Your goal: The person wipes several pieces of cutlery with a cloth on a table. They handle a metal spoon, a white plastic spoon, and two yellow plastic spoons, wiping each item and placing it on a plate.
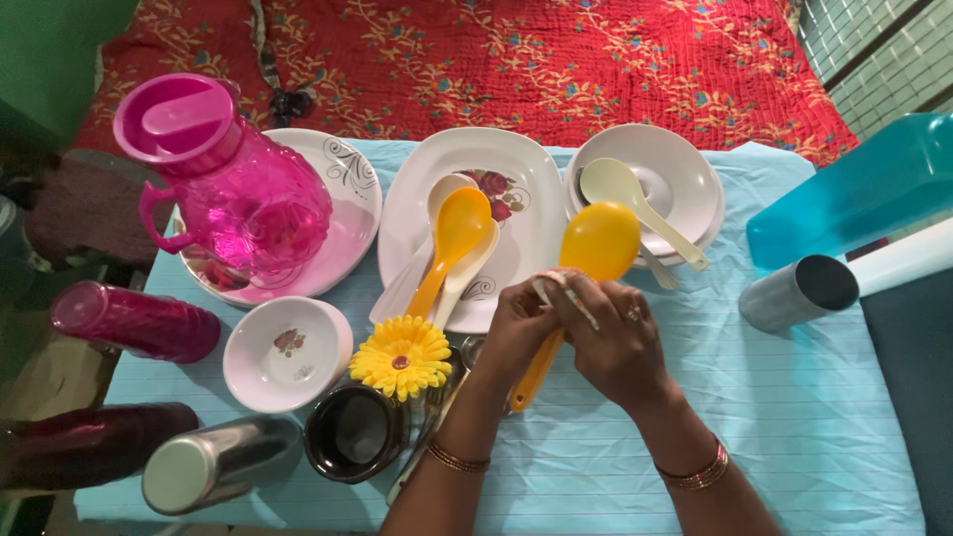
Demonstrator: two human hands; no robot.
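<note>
At the far left we see a pink plastic jug (223, 179) standing on a white plate (347, 199), with a small white bowl (286, 352) nearer and a yellow artificial flower (402, 355) just right of it. In the middle, a square white plate (516, 189) carries an orange ladle (452, 243) lying over pale ones.

Our left hand (516, 337) and right hand (620, 347) meet over the handle of a yellow-orange serving spoon (594, 248). Both close on it, and a thin whitish strip (571, 296) is pinched between the fingers; we cannot tell what it is. The spoon's bowl points far, its handle slanting near and left over the light blue tablecloth (794, 417).

We judge the spoon to be light, rigid plastic, smooth and a little slippery, not fragile. The slim handle just below the bowl looks like the best place to hold it.

Farther right sit stacked white bowls (685, 169) and a steel tumbler (799, 293) on its side.
</note>
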